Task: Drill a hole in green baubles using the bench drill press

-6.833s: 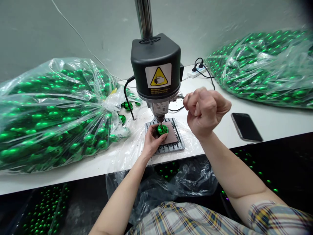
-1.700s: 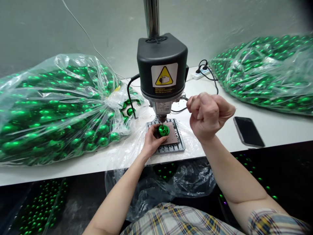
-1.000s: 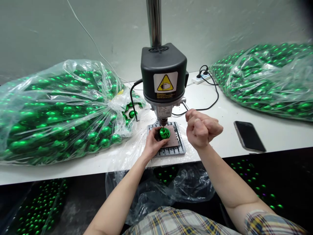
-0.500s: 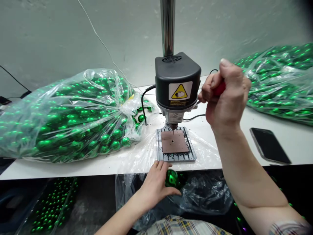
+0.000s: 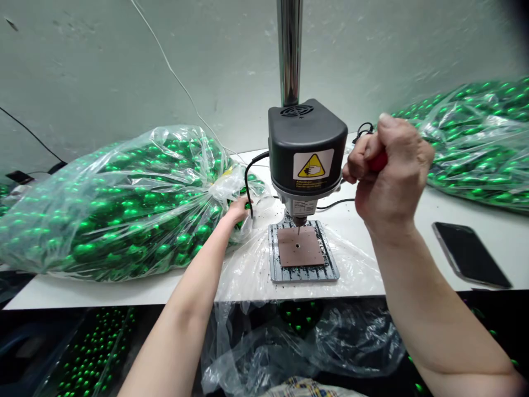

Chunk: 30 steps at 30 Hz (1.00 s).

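Observation:
My right hand (image 5: pixel 390 171) is closed round the red knob (image 5: pixel 377 161) of the lever on a black drill press (image 5: pixel 308 146). Beneath its chuck, a brown square plate (image 5: pixel 301 246) with a small dark hole lies on the grey slotted base (image 5: pixel 333 274). The drill bit is above the plate. On the left, my left hand (image 5: pixel 238 210) reaches to the mouth of a clear plastic bag (image 5: pixel 165 201) full of shiny green balls. Its fingers are among the balls there and mostly hidden, so their grip does not show.
Another bag of green balls (image 5: pixel 479 143) lies at the right. A black phone (image 5: pixel 471 255) is near the table's front edge. Below that edge hangs an open clear plastic bag (image 5: pixel 355 336) with green balls inside. A black cable (image 5: pixel 248 182) loops beside the drill. Dark shavings surround the plate.
My left hand has moved from beside a green ball at the front table edge up and left to the bag's mouth. My right hand stays on the knob. The view has shifted slightly.

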Each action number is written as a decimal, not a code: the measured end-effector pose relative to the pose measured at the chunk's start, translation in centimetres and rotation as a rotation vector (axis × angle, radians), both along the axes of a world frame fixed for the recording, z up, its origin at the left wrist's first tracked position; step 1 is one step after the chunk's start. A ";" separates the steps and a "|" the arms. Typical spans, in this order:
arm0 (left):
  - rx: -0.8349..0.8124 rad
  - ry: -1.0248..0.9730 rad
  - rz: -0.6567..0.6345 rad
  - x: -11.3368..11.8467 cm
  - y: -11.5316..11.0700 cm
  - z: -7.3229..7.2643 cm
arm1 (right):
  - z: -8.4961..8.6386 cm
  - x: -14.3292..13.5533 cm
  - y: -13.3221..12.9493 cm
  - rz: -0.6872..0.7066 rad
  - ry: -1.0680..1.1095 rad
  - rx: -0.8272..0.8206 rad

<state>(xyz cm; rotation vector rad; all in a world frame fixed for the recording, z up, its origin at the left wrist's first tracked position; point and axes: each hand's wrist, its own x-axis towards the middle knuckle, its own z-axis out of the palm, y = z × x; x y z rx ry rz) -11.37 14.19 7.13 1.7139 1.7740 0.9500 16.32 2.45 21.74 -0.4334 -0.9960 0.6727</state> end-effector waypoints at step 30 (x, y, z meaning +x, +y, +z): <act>0.130 -0.370 -0.208 9.3 -13.3 -5.1 | -0.1 0.2 0.8 -0.052 -0.094 0.036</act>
